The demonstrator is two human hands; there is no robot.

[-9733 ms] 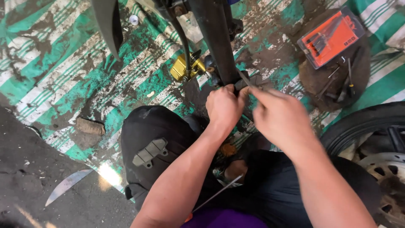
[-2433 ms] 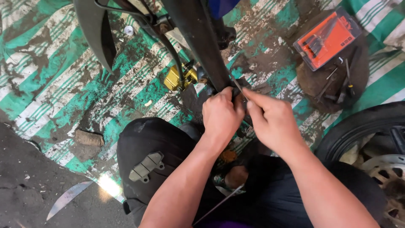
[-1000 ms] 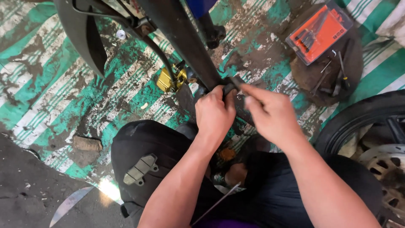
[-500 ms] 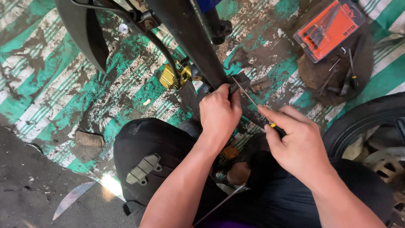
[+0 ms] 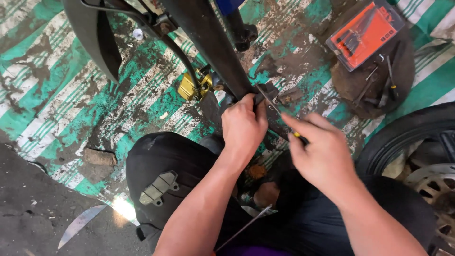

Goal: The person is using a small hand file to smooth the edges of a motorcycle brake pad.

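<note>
Left hand point(image 5: 244, 125) was curled tight around the lower end of a black metal motorcycle fork leg point(image 5: 213, 45), fingers closed on a small dark bracket part point(image 5: 270, 90) at its tip. Right hand point(image 5: 322, 154) was closed around the handle of a thin metal screwdriver point(image 5: 272, 104); only a spot of yellow of the handle showed between the fingers. Shaft slanted up-left, tip at the dark bracket part just beside the left hand's fingers. Exact contact point was too small to tell.

Fork leg ran diagonally from top centre down to the hands. A gold-coloured brake caliper point(image 5: 189, 87) hung just left of it on a black hose point(image 5: 182, 54), close above the green-and-white striped dirty floor mat point(image 5: 57, 95). A black curved plastic fender point(image 5: 92, 33) sat top left.

A grey metal brake pad point(image 5: 159, 188) lay on the person's black-trousered left knee point(image 5: 156, 156). An orange flat tool case point(image 5: 365, 33) rested on a brown greasy rag point(image 5: 374, 76) at top right, loose slim dark tools point(image 5: 384, 85) beside it on the rag. A black rubber motorcycle tyre point(image 5: 403, 132) with a brake disc point(image 5: 436, 185) stood at the right edge, near the right forearm.
</note>
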